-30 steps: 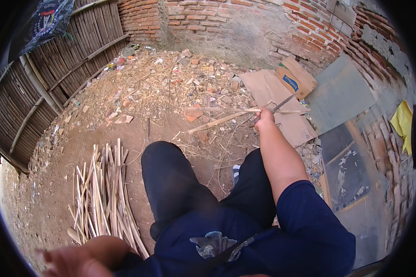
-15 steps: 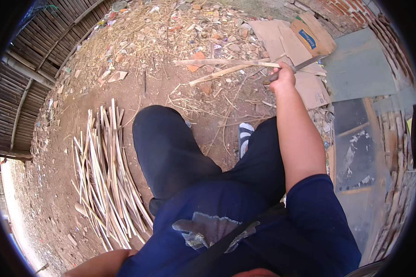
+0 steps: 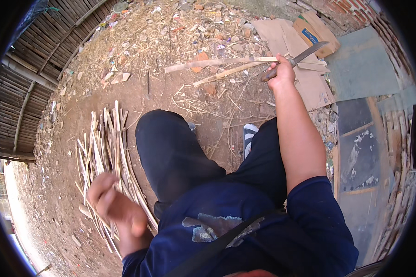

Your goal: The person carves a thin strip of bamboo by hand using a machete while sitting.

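My right hand is closed round the wooden handle of a knife, its long blade pointing up and to the right. The end of a thin, pale bamboo strip meets the same hand at the thumb and forefinger and seems pinched there; the strip reaches out to the left. A second strip lies on the ground just beneath it. On the left, my left hand hovers over a pile of long split strips. Motion smears its fingers, which look partly curled, and I see nothing clearly held.
Flattened cardboard and a cardboard box lie at the far right, beside grey-green sheets. Straw and broken brick litter the ground ahead. A bamboo-slat wall stands at the far left.
My left hand has risen into view from the lower left edge, over the strip pile. The held strip has shifted left in my right hand, and the knife blade has tilted further upward.
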`<action>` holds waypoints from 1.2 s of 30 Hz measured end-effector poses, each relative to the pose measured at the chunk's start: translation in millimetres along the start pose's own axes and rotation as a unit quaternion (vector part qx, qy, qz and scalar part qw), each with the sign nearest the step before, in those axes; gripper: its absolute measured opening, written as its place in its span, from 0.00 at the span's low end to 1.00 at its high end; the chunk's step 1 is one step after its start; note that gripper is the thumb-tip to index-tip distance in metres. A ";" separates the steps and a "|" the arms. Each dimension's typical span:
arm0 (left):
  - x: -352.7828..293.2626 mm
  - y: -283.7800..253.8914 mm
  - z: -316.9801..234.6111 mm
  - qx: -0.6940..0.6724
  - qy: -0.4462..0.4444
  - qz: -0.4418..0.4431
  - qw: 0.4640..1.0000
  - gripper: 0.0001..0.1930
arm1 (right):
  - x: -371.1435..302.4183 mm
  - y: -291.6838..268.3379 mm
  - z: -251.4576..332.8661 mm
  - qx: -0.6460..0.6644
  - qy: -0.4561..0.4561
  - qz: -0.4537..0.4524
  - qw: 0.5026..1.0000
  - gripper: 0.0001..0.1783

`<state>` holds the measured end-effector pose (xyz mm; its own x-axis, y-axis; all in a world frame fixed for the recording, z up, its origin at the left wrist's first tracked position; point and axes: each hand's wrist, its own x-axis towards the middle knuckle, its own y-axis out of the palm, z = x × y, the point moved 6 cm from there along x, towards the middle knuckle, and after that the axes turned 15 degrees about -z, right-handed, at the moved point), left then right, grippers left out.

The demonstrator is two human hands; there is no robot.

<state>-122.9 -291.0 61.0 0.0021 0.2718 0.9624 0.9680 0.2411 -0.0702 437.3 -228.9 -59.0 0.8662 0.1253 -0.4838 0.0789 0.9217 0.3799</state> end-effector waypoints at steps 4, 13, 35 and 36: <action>27.2 103.1 7.5 0.022 -0.014 0.120 0.992 0.28 | -2.7 6.1 -4.5 0.000 -0.020 0.047 0.999 0.10; 26.2 267.9 71.0 0.277 -0.086 0.388 0.875 0.28 | -58.1 18.0 14.3 0.040 -0.014 0.112 0.993 0.10; 5.1 275.0 133.2 0.240 -0.206 0.317 0.894 0.14 | -114.6 9.5 49.7 -0.467 -0.636 0.273 0.550 0.16; 3.3 272.2 135.3 0.246 -0.205 0.315 0.894 0.14 | -105.5 9.9 52.8 -0.464 -0.625 0.249 0.577 0.16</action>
<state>106.6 -98.5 9.6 0.3171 0.7920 0.5217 0.5798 0.2735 -0.7675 372.8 -252.4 37.4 0.3933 0.6306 0.6691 -0.1293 0.7584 -0.6388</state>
